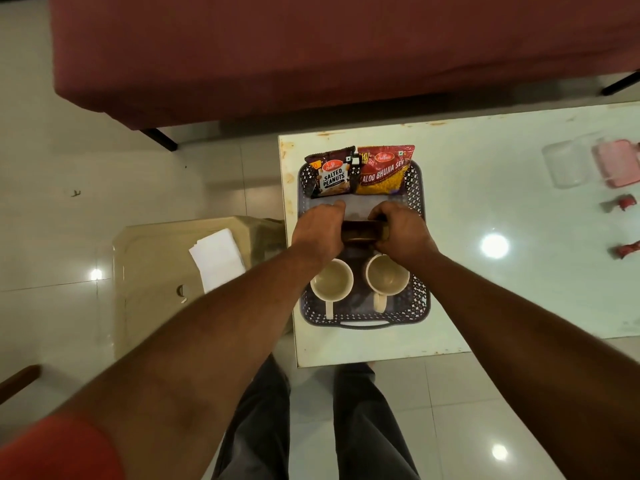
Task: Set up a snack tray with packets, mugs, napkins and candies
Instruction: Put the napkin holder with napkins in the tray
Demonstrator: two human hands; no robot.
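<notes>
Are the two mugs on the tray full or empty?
Empty. Both mugs stand upright on the tray, and their pale insides show bare down to the bottom, with no liquid.

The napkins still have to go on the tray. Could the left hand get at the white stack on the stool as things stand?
Probably not right away: the left hand and right hand are both gripping a brown holder over the tray. The napkins lie uncovered on the stool, so the way is free once it lets go.
</notes>
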